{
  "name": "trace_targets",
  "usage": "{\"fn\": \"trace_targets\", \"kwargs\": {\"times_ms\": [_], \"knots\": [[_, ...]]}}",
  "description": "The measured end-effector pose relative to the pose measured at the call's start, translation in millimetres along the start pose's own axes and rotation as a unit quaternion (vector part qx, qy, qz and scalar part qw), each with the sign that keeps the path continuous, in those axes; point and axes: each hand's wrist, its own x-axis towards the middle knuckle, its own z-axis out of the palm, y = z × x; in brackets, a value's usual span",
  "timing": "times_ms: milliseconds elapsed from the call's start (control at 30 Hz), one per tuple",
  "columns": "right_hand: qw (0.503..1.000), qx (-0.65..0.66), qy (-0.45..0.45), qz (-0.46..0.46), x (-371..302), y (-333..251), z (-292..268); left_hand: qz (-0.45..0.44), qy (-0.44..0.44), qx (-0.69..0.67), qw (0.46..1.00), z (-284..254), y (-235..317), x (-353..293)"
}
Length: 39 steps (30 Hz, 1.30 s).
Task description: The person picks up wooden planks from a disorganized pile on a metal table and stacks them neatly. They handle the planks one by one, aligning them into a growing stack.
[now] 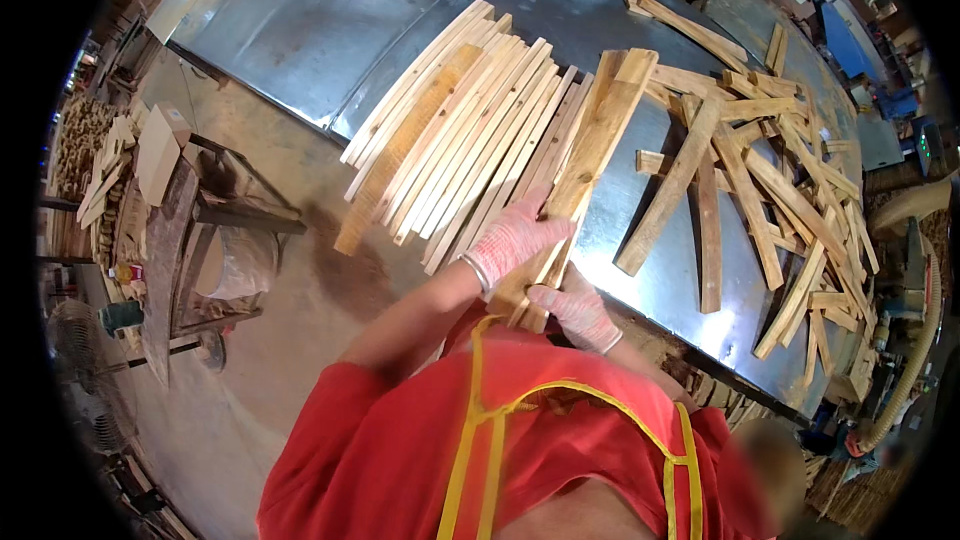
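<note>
My left hand (522, 240), in a pale pink-and-white work glove, is closed around the left side of a small bundle of wooden strips (590, 155). Gloved the same way, my right hand (578, 310) grips the bundle's near end from the right, close to my body. The bundle slants away from me over the table, its far end beside the loose wood. Just left of it, a row of wooden strips (480, 130) lies side by side, near ends jutting past the table edge. One wider, darker yellow strip (408, 145) lies on that row.
A metal-topped table (300, 35) spans the far side. A jumbled heap of wooden strips (765, 180) covers its right part. At the left stand a wooden stand (180, 230) and a fan (85, 380). A ribbed hose (915, 340) curves at the far right.
</note>
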Motion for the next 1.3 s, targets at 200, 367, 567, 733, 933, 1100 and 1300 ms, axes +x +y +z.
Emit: {"fn": "trace_targets", "kwargs": {"times_ms": [200,367,567,733,933,1100,1300], "knots": [[0.861,-0.471,-0.128,0.147,45.2,-40.8,-23.2,-0.055,0.130,0.270,0.952,-26.6,-42.0,9.8],[0.971,-0.203,-0.081,0.093,53.5,-50.1,-27.0,-0.038,0.174,-0.016,0.984,-27.9,-14.0,4.1],[0.992,-0.128,0.003,0.019,87.9,-109.3,-78.8,0.112,0.173,-0.167,0.964,-6.3,24.1,13.9],[0.877,-0.033,0.278,-0.391,118.8,-284.4,-158.9,0.041,0.212,0.303,0.928,0.5,11.5,27.9],[0.954,-0.181,0.206,-0.120,118.8,-172.0,-190.9,0.112,0.323,0.389,0.855,41.6,-33.9,35.4],[0.909,-0.406,0.093,-0.023,124.5,-61.5,-168.7,0.033,0.275,0.346,0.897,-35.6,-16.3,22.2],[0.908,-0.388,0.080,0.135,144.4,-88.4,-93.8,-0.013,0.350,0.405,0.845,-137.1,-44.8,-8.2]]}}
